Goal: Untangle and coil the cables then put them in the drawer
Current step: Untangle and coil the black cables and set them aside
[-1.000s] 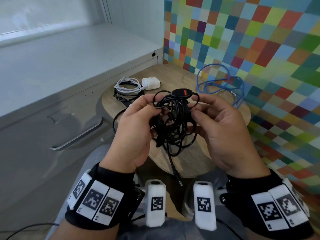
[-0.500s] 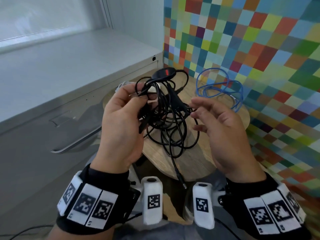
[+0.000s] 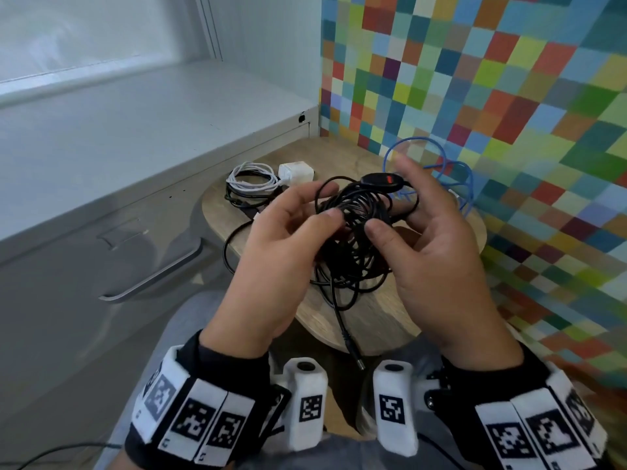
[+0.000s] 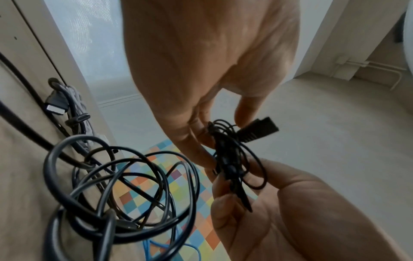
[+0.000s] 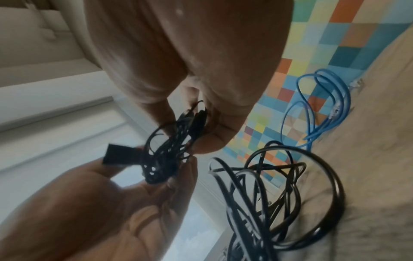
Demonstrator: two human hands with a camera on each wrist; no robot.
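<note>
A tangled black cable (image 3: 353,245) with a black inline switch (image 3: 380,180) marked red hangs above the round wooden table (image 3: 380,320). My left hand (image 3: 327,203) pinches the bundle from the left with thumb and fingers. From the right, my right hand (image 3: 390,218) grips it, thumb on the front and index finger raised. The barrel plug end (image 3: 357,356) dangles below. The left wrist view shows the bundle (image 4: 228,159) between both hands, with loose loops (image 4: 123,185) hanging. The right wrist view shows the same bundle (image 5: 165,159).
A coiled white cable (image 3: 251,176) with a white charger (image 3: 295,173) lies at the table's back left over another black cable (image 3: 237,198). A blue cable (image 3: 451,167) lies by the checkered wall. The grey cabinet's drawer with its handle (image 3: 152,276) stands shut on the left.
Half a second ago my left hand alone held the bundle raised, with the right hand apart. Now the bundle is lower and my right hand grips it again.
</note>
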